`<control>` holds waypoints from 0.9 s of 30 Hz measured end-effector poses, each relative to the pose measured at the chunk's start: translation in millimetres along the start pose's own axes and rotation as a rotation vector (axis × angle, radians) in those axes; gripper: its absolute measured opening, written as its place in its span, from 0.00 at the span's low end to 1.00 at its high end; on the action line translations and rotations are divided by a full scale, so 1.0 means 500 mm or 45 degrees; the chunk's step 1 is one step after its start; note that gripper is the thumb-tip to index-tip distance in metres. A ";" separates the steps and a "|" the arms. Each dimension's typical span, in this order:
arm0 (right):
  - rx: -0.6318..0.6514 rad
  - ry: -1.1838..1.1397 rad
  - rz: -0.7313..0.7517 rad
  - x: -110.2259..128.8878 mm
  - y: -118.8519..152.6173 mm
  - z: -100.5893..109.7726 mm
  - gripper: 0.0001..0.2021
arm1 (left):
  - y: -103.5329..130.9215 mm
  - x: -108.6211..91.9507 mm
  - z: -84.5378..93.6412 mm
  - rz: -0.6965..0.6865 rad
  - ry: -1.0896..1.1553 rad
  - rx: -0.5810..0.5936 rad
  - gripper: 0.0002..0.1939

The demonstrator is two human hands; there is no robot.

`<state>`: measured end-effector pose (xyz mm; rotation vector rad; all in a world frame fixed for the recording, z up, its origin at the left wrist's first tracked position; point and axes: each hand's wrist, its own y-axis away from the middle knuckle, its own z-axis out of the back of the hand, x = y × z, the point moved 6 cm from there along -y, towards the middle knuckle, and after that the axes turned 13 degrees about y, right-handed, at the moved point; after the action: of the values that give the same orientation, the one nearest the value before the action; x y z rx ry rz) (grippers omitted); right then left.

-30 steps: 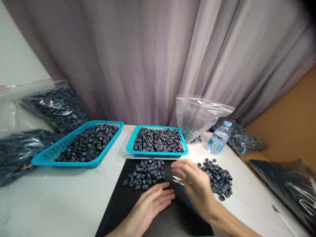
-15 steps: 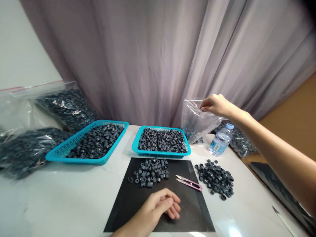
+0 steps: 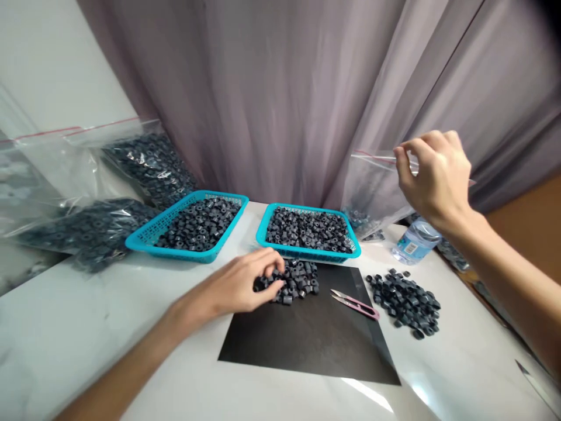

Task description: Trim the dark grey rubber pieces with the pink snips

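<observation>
My left hand [image 3: 252, 280] reaches over the heap of small dark grey rings [image 3: 302, 278] on the black mat [image 3: 302, 339]. Its thumb and fingers are curved and apart, with nothing visible between them. Raised at the right, my right hand [image 3: 438, 169] has thumb and index fingertips brought together in a pinch. Whatever may be in that pinch does not show. Behind it stands a clear zip bag [image 3: 368, 181] with some grey rings at its bottom. Pink-handled thread snips [image 3: 357, 305] lie on the mat.
Two turquoise baskets [image 3: 214, 256] [image 3: 307, 252] hold many grey rings. A loose pile of rings [image 3: 407, 304] lies right of the mat. A water bottle [image 3: 414, 242] stands under my right forearm. Filled clear bags [image 3: 144, 166] lean at the left, before a grey curtain [image 3: 272, 99].
My left hand has moved forward and left, from the mat's middle to the ring heap. My right hand has lifted and drawn back from the zip bag's mouth. The view has shifted.
</observation>
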<state>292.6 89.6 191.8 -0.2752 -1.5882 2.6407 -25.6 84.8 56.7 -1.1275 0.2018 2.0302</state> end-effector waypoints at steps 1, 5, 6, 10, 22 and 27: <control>-0.049 -0.045 0.065 0.030 0.027 0.016 0.16 | 0.001 0.025 0.021 0.080 -0.038 0.032 0.11; -0.024 -0.462 0.276 0.167 0.178 0.035 0.07 | 0.019 0.115 0.050 0.330 -0.049 0.196 0.22; 0.060 -0.555 0.329 0.203 0.221 0.028 0.06 | 0.022 0.130 0.048 0.354 -0.023 0.232 0.19; 0.362 -0.804 0.358 0.298 0.363 0.005 0.06 | 0.020 0.140 0.033 0.396 0.107 0.317 0.10; 0.743 -1.800 -0.439 0.300 0.434 -0.007 0.09 | 0.010 -0.004 -0.127 0.022 0.438 -0.263 0.08; 0.858 -2.017 -0.677 0.292 0.444 -0.032 0.09 | 0.015 0.021 -0.133 -0.068 0.469 -0.346 0.09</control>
<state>163.0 18.2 -29.5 2.2359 -0.3586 2.4998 9.0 54.1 7.5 -1.6575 0.0785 1.8264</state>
